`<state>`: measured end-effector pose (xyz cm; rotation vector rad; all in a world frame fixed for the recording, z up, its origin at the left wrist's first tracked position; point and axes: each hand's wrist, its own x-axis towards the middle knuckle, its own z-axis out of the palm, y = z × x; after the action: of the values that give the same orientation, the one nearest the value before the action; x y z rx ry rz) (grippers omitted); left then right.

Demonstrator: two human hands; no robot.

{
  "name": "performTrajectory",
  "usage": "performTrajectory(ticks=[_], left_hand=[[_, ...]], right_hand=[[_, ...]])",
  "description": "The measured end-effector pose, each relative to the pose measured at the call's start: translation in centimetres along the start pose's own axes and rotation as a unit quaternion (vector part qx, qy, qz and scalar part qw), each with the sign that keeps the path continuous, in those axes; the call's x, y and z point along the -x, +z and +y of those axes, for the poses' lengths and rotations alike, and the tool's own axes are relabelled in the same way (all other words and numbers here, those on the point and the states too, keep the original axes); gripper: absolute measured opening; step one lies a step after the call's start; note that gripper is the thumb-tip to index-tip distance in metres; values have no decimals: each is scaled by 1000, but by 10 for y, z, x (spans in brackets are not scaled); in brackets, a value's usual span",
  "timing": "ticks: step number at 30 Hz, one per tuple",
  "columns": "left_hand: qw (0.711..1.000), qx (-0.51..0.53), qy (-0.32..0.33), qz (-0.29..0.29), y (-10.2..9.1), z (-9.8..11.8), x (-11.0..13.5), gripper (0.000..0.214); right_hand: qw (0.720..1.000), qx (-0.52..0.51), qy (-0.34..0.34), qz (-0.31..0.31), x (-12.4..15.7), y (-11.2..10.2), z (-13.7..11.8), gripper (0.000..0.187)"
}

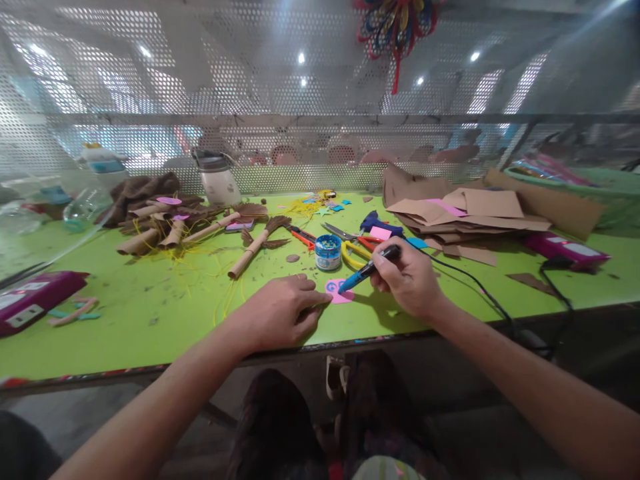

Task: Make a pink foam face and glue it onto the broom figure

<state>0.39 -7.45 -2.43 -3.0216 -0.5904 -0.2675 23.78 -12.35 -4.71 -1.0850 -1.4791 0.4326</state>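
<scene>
Green table (165,333) lies under both hands, which are apart. Right hand (407,277) is closed around a blue marker (361,272), its tip at the pink paper (342,299) between the hands. Left hand (280,308), unclenched, touches this paper with one finger. Beyond them stands a jar (329,255).

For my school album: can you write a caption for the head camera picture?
Right hand holds a blue marker to pink paper, left hand at its edge, on a green table.
</scene>
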Motion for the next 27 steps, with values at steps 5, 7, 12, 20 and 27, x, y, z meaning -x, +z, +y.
performTrajectory(ticks=[5, 7, 12, 20, 27], left_hand=[[1000, 5, -1, -1, -1, 0, 0, 33], [1000, 3, -1, -2, -1, 0, 0, 32], [1000, -1, 3, 3, 0, 0, 0, 32], [1000, 4, -1, 0, 0, 0, 0, 33], [1000, 5, -1, -5, 1, 0, 0, 33]], right_hand=[[1000, 0, 4, 3, 0, -1, 0, 17], [1000, -2, 8, 0, 0, -1, 0, 18], [1000, -5, 13, -7, -1, 0, 0, 21], [1000, -3, 7, -3, 0, -1, 1, 18], [1000, 1, 9, -5, -1, 0, 0, 18]])
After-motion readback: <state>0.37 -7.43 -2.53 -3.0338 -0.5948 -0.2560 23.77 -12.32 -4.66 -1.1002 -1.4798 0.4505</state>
